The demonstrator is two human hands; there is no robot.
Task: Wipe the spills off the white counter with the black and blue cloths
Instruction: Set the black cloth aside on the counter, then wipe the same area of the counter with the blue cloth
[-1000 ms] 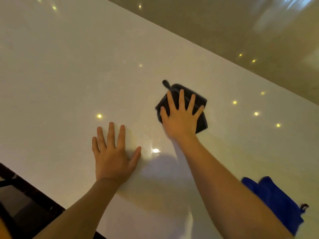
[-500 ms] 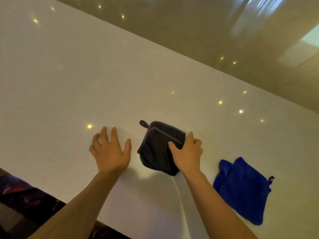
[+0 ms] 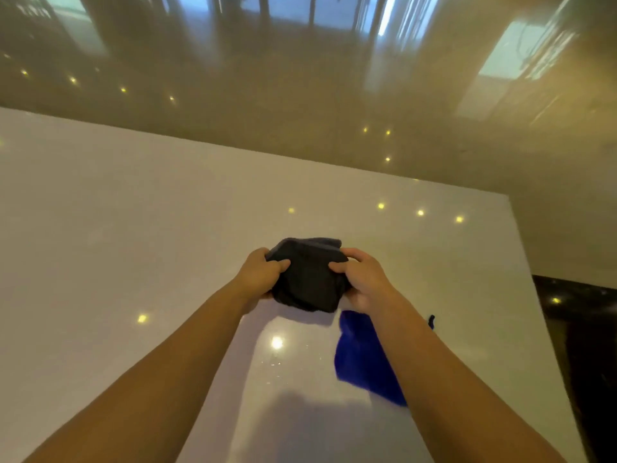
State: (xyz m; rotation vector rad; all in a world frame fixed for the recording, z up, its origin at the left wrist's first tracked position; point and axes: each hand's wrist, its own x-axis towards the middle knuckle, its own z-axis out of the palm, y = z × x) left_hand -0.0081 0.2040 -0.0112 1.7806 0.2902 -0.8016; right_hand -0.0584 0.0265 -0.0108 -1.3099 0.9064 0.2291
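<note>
- Black cloth [image 3: 309, 279] sits bunched between both hands, lifted a little off the white counter [image 3: 133, 228]; I can see its shadow on the surface just below it.
- My left hand [image 3: 258, 274] grips the cloth's left side, thumb on top and fingers curled underneath. My right hand [image 3: 362, 279] mirrors it on the right side. Both are closed on fabric, neither flat nor spread.
- With a hand on each end, the bundle's long axis runs roughly left to right. Neither hand is nearer; the hold is even.
- I judge this to be a refold or turn of the cloth to bring up a fresh face, not a wiping stroke, since no fabric presses on the counter.
- Blue cloth [image 3: 360, 359] lies flat on the counter just below and behind my right hand, partly hidden under the right forearm. Its small loop shows on the far side of that arm.
- That relation is what decides the next move: blue lies toward me from the right hand, so the right hand is the nearer one and would need to draw back to reach it.
- Fine wet specks glint on the counter between my forearms, toward me from the black cloth; I would set the cloth down there and pull it back through them.
</note>
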